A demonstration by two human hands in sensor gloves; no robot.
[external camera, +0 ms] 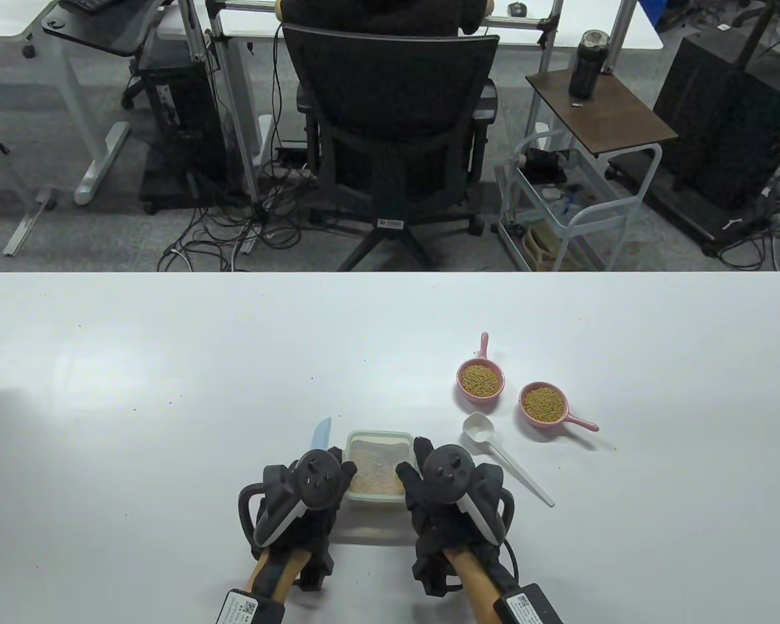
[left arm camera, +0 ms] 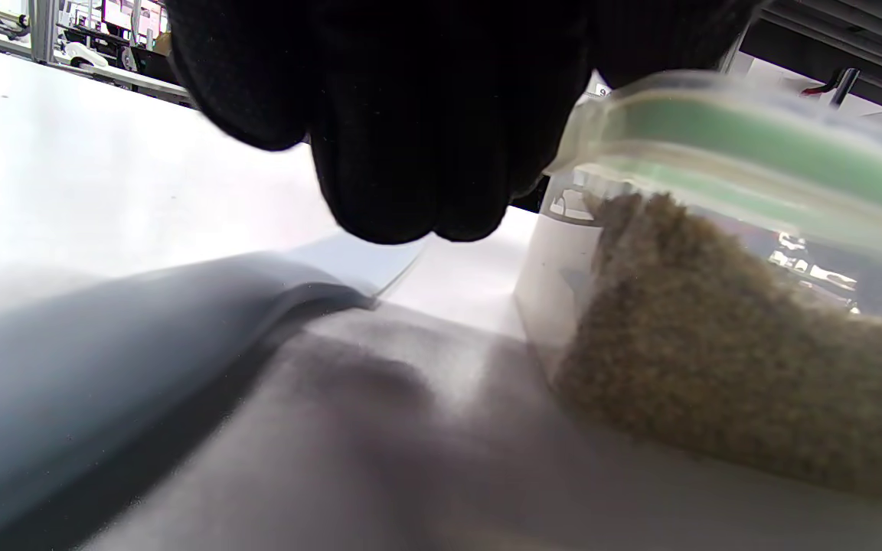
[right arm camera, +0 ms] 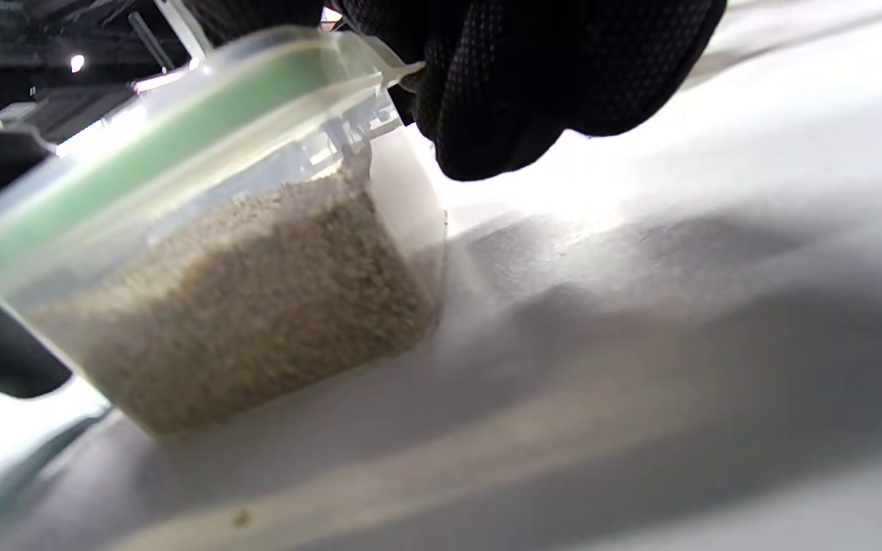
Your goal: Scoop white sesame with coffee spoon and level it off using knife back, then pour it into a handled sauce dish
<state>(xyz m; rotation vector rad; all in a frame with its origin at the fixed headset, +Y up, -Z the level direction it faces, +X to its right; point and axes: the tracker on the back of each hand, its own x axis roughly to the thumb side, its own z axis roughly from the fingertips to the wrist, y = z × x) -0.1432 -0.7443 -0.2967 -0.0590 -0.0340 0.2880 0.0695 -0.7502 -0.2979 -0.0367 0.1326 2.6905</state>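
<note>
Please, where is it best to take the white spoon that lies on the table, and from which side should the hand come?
Probably by the long handle, near its free end. The spoon lies flat, bowl toward the pink dishes, handle running toward the person's right. The right hand is closest; coming from above and pinching the thin handle across its width keeps the bowl free for scooping.

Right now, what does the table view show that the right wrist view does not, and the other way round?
Only the table view shows the white spoon, two pink dishes already holding grain, and the pale blue knife left of the tub. Only the right wrist view shows the tub's green-edged lid and how high the sesame sits inside. Both show the tub between the left hand and right hand on the white table.
</note>
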